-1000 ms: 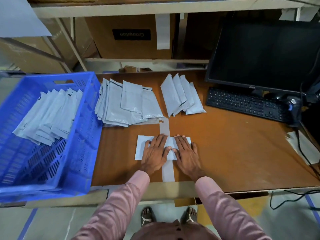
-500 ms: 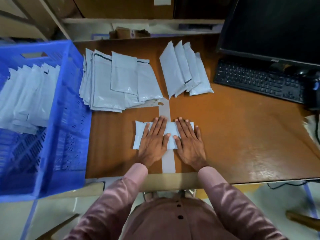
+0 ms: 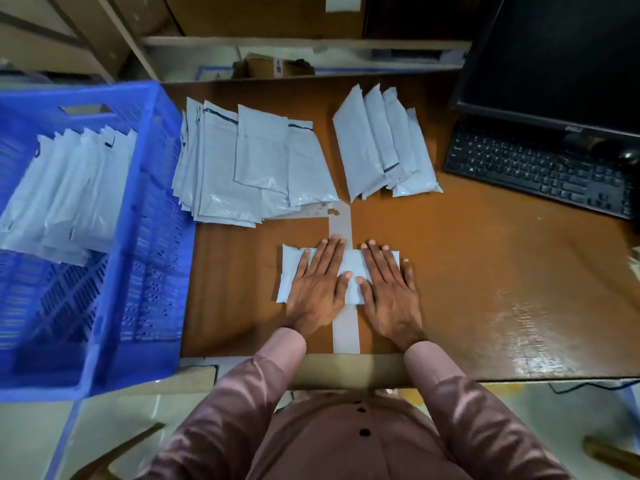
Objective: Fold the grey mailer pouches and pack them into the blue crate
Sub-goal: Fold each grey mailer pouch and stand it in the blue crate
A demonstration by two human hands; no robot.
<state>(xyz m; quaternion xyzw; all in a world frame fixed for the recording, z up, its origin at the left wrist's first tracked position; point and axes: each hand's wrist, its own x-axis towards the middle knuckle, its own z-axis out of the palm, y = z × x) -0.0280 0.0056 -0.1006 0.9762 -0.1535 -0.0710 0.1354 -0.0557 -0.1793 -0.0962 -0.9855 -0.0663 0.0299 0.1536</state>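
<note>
Packing station in a stockroom: shelved cardboard boxes (image 3: 263, 15), blue crate (image 3: 104, 271), desk computer monitor (image 3: 561, 57).

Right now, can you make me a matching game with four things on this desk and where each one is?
Things:
1. blue crate
2. keyboard
3. folded pouch
4. pile of flat pouches

Places:
A. under both flat hands, left hand and right hand
B. at the left end of the table, with pouches inside
C. right beside the crate, on the table
D. below the dark monitor, far right

Pairs: 1-B, 2-D, 3-A, 4-C
</note>
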